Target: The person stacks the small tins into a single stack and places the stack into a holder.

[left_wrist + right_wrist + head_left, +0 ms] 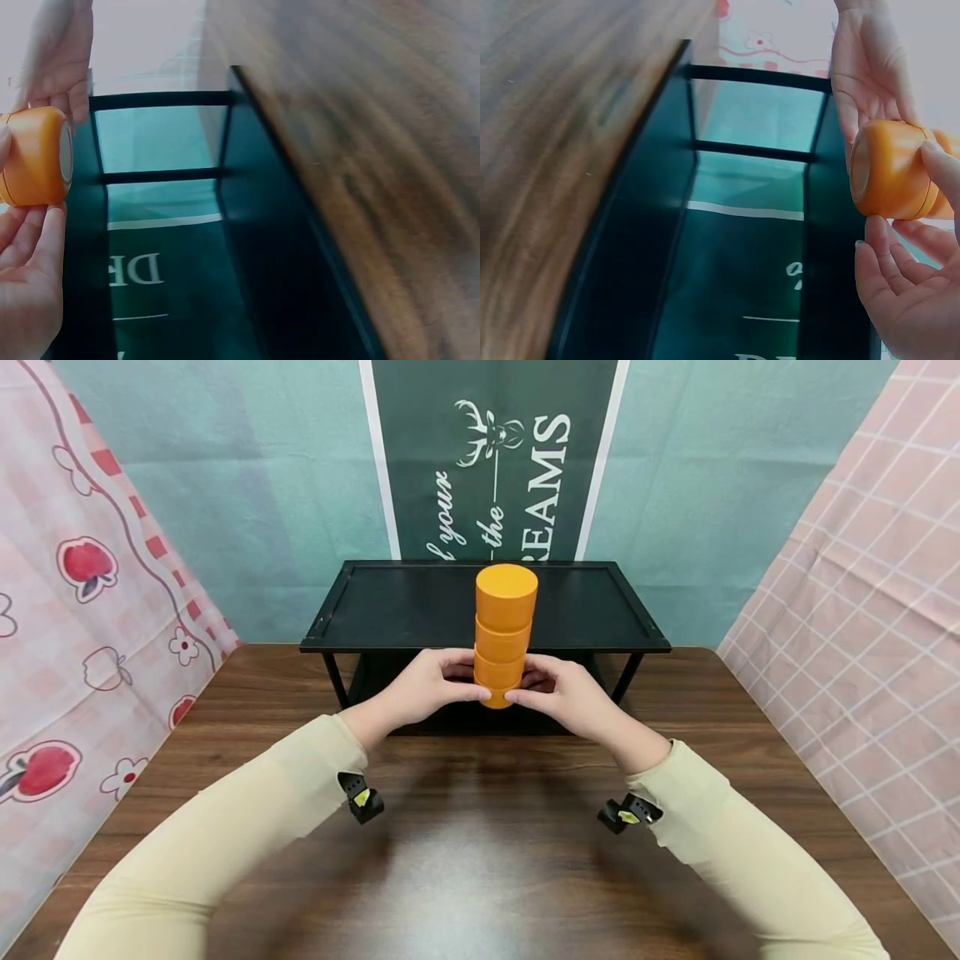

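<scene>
An upright orange column of several stacked round sections (506, 610) is held in the air before the black shelf, leaning slightly. My left hand (438, 683) grips its lowest part from the left, thumb across the front and fingers behind. From the right, my right hand (570, 693) holds the same part in a mirrored grip, and the thumb tips nearly meet. In the left wrist view, the bottom section (37, 156) shows a pale round base. The right wrist view shows that bottom section (892, 169) with fingers on both sides of it.
A low black two-level shelf (420, 606) stands at the back of the brown wooden table (480, 860). Behind it hangs a teal and green cloth (300, 468) with white lettering. Pink patterned cloths hang at the left (82, 635) and right (870, 610).
</scene>
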Tool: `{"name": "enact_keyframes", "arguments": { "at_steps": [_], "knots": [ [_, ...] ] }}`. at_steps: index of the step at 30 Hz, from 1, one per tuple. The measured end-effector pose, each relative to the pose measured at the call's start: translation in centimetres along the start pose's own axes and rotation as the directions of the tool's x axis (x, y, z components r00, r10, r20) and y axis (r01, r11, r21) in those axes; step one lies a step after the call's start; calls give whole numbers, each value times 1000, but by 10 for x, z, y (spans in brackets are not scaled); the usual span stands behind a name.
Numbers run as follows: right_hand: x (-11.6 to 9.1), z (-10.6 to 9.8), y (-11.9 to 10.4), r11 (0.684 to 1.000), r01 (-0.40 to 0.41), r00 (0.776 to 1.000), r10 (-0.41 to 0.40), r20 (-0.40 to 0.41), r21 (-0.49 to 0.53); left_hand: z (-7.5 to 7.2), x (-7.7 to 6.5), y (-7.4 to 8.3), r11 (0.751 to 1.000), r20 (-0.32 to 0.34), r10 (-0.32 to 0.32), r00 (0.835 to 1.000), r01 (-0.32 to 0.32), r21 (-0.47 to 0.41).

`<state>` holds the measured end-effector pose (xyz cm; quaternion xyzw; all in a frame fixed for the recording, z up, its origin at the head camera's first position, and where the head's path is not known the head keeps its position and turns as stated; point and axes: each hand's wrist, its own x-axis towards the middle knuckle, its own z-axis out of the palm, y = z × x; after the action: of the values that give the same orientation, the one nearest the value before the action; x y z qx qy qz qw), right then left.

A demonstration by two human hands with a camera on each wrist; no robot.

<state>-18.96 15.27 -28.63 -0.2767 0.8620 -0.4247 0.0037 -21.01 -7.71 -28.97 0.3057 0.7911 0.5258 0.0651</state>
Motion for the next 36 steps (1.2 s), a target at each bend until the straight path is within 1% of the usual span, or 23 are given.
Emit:
{"name": "enact_keyframes", "arguments": {
  "at_steps": [6,12,16,21,26,31,36],
  "knots": [
    [9,-11,-6,1000,19,1000,-19,-19,3,-11,9,12,1000,10,-9,1000,9,6],
    [21,-17,-11,999,47,998,-48,-31,-27,-23,19,18,999,11,-30,999,29,23],
    [32,-21,-12,998,40,999,-41,-30,-39,-30,26,20,999,-5,-43,999,43,33],
    [45,-28,-9,999,11,1000,-12,-24,-45,-35,37,20,998,-32,-59,998,60,13],
    [57,-32,-1,999,3,1000,-4,-25,-51,-37,50,15,997,-68,-80,994,80,-8],
    [67,-34,6,997,-7,1000,5,-24,-77,-37,61,11,995,-100,-95,990,97,16],
    [73,-35,10,996,-34,999,32,-29,-82,-38,67,8,995,-115,-89,989,93,29]
  ]
}}
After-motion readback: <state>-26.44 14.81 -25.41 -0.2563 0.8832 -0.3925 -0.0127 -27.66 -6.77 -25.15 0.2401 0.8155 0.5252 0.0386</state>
